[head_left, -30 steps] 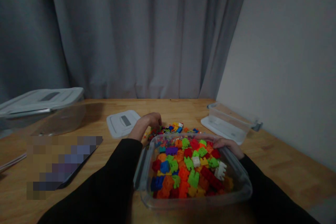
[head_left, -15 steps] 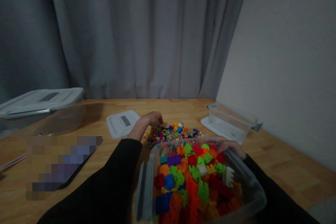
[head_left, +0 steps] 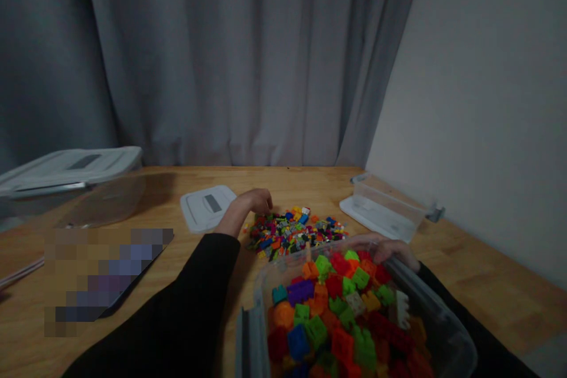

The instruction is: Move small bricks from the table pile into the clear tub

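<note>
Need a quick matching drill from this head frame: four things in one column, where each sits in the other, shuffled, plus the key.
Things:
1. left hand
2. right hand
3. small lid
4. empty clear tub

Places:
A. flat on the table, left of the loose brick pile
B. far right of the table, near the wall
C. on the far rim of the brick-filled tub
D. at the far left edge of the loose brick pile

Pairs: 1-D, 2-C, 3-A, 4-B
</note>
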The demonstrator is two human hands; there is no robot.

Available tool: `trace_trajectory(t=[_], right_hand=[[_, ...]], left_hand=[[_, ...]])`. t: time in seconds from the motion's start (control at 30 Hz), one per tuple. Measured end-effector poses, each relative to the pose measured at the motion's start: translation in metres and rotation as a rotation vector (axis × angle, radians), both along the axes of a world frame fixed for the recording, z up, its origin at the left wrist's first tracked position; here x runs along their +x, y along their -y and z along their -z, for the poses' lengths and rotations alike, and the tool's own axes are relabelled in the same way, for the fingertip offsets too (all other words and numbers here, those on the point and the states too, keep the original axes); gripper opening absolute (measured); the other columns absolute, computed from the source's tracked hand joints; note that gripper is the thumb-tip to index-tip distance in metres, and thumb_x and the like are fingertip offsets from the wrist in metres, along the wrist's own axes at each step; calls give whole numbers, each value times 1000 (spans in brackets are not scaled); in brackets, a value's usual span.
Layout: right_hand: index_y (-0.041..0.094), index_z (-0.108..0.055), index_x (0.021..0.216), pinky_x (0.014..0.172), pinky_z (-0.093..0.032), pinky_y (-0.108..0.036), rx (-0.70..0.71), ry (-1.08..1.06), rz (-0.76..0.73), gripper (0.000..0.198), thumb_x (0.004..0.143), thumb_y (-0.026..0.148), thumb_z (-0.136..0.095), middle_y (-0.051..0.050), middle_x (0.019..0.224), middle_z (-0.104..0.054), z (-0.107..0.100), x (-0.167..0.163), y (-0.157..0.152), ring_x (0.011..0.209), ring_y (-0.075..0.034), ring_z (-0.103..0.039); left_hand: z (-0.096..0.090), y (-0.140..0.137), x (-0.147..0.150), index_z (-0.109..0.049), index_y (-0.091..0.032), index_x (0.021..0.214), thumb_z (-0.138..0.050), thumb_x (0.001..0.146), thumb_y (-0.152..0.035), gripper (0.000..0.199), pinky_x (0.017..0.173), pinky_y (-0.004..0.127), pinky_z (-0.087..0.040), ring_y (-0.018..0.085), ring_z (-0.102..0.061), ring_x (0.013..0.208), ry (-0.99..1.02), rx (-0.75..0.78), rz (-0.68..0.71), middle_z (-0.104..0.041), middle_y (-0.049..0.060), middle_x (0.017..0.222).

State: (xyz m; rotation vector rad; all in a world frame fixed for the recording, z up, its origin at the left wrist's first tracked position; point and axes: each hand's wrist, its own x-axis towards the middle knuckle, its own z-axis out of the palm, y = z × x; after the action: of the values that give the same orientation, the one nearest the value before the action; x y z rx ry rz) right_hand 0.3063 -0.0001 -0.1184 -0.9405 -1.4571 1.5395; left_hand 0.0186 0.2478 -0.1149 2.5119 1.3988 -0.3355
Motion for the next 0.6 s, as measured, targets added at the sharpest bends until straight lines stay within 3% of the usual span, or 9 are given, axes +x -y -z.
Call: trace_trajectory(t=[0.3,0.6], right_hand=[[15,-74,98,107,-39,-47,-10,-52,-102,54,53,25,-47,-10,120,-69,-1,0,0,126,-36,-52],[21,-77,93,104,-41,-48,14,-107,-63,45,57,24,-49,-7,117,-70,4,1,0,122,-35,-57]], left_hand=[[2,-1,-3,-60,-17,117,-60,90,-34,32,85,44,-55,23,-64,102,-38,-44,-7,-63,9,120],[2,2,-1,-61,-18,116,-60,90,-34,31,87,44,-54,23,-63,104,-37,-19,0,-63,9,121]])
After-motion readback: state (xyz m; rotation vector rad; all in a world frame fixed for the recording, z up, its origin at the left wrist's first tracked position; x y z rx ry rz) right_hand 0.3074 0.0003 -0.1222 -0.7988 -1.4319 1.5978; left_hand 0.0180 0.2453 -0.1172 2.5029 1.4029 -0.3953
